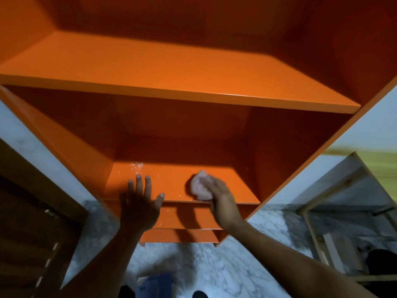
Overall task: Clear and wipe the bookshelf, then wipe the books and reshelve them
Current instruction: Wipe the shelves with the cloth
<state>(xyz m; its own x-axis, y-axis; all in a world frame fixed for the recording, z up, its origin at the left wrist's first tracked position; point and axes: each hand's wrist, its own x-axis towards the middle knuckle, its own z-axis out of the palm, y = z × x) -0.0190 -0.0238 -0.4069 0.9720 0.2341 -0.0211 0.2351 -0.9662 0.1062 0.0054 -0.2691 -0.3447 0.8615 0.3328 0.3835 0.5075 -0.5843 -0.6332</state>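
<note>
The tall orange painted bookshelf (193, 82) fills most of the view, its shelf boards running left to right and its open front facing the person. No books stand on the boards in view. The upper board lies broad and bare across the top half; its far corners sink into shadow.

On the lower board, the right hand (223, 196) grips a crumpled pale pink cloth (200, 186), fingers curled over it, the wad pressed on the board's near right part. The cloth is blurred, so its folds are hard to make out. The left hand (140, 203) lies spread wide with straight fingers, resting on the near left edge of the same board. A scatter of white specks (137, 165) sits just beyond its fingertips, toward the far left corner.

Below, two more orange boards show only as narrow strips. A grey-white marbled floor (214, 272) spreads beneath. A light wooden frame (311, 211) stands at the right, cut off by the edge; dark wooden furniture at the left is dim.
</note>
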